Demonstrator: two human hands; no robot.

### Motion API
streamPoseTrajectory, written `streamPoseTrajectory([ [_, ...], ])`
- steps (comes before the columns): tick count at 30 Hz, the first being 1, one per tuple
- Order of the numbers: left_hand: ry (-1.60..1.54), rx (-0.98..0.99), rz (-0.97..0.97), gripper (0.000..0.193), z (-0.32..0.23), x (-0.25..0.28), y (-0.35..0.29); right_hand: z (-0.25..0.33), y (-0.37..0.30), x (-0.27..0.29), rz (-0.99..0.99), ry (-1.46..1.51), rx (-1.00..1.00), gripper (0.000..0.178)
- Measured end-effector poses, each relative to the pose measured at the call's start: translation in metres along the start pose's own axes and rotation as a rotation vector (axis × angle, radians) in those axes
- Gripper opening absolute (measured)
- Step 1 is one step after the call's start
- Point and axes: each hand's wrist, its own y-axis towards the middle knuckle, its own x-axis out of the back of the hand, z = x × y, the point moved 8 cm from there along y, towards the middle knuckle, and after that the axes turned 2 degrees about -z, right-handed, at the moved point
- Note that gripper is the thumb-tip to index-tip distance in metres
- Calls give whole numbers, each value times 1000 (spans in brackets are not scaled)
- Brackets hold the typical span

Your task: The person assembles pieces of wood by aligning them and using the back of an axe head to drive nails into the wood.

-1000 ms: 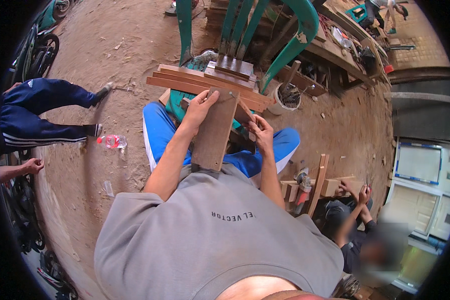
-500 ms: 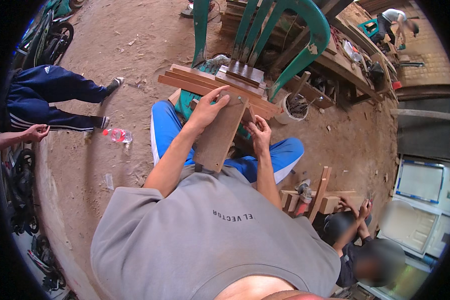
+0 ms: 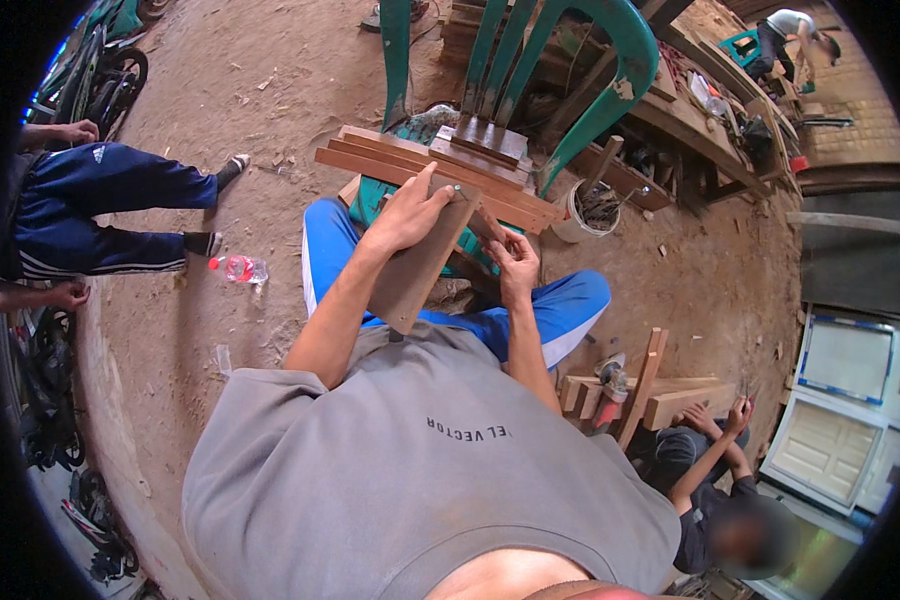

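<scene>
My left hand (image 3: 407, 212) is closed on the far left part of a flat brown wooden board (image 3: 410, 280), its index finger stretched along the far end. The board slants over my lap, and a small greenish spot shows near its far corner. At the board's right edge, a smaller strip of wood (image 3: 487, 222) is gripped in my right hand (image 3: 515, 265) between thumb and fingers. Whether strip and board are joined cannot be made out. Just beyond my hands, reddish wooden planks (image 3: 370, 160) lie stacked across a worn green plastic chair (image 3: 610, 60).
Right of the chair stands a white bucket (image 3: 576, 222) of scraps. A red-and-grey power tool (image 3: 610, 390) lies by timber pieces (image 3: 690, 400), near a crouching person (image 3: 710, 500). At left are a plastic bottle (image 3: 240, 269) and another person's legs (image 3: 120, 185). A workbench (image 3: 690, 130) stands back right.
The board's near end has swung left and the board has tilted, still in my left hand. More of the small strip shows at its right edge. The person at left has raised a hand.
</scene>
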Motion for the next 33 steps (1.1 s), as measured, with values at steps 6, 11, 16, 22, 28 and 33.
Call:
streamPoseTrajectory([
  [6, 9, 33, 125, 114, 11, 8, -3, 5, -6, -12, -39, -55, 27, 35],
  [11, 100, 46, 169, 138, 4, 6, -9, 6, -6, -14, -49, -52, 34, 33],
  [16, 188, 93, 65, 125, -3, 18, -4, 6, -8, -20, -63, -93, 54, 33],
  [22, 227, 70, 17, 112, 5, 21, -2, 5, -11, -24, -92, -142, 56, 33],
  [28, 209, 64, -67, 89, 7, 20, -3, 5, -8, -27, -79, -140, 57, 33],
  [33, 181, 69, -74, 75, 9, 20, 2, 5, -7, -27, -56, -102, 31, 33],
])
